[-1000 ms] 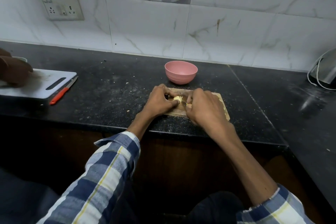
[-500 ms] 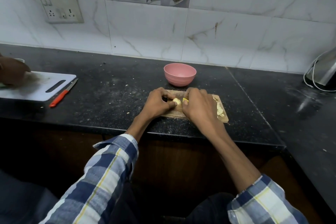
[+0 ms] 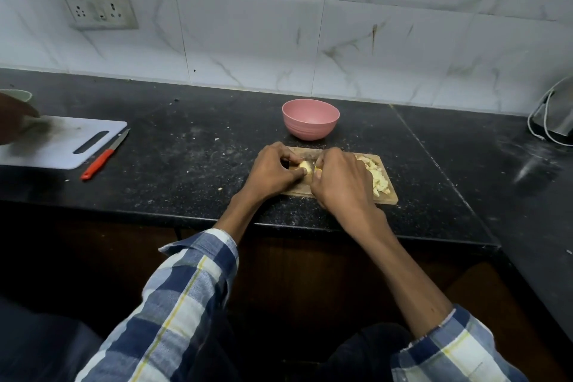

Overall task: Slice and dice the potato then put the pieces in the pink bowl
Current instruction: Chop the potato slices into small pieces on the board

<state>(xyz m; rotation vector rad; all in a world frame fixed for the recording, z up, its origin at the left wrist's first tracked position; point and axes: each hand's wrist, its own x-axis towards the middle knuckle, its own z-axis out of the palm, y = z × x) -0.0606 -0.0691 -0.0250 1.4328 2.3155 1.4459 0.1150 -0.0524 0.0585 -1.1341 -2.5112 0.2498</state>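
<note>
- Roughly, I judge myself past the midpoint: a heap of diced pieces [image 3: 379,178] already lies on the right part of the wooden board [image 3: 386,197], just beside my right wrist
- My left hand [image 3: 273,172] has its fingers curled round the remaining potato chunk [image 3: 305,167], pinning it to the board near the middle
- My right hand [image 3: 339,180] is curled tight just beside that chunk, a sliver of yellow showing at its fingertips; I take this for the knife's handle, though the blade is hidden, so I cannot say for certain what this grip holds
- The pink bowl [image 3: 310,119] stands on the desk [image 3: 192,146] just behind the board, and I can see nothing in it
- Left to do, as I reckon: dice this last chunk, then move every piece into the bowl
</note>
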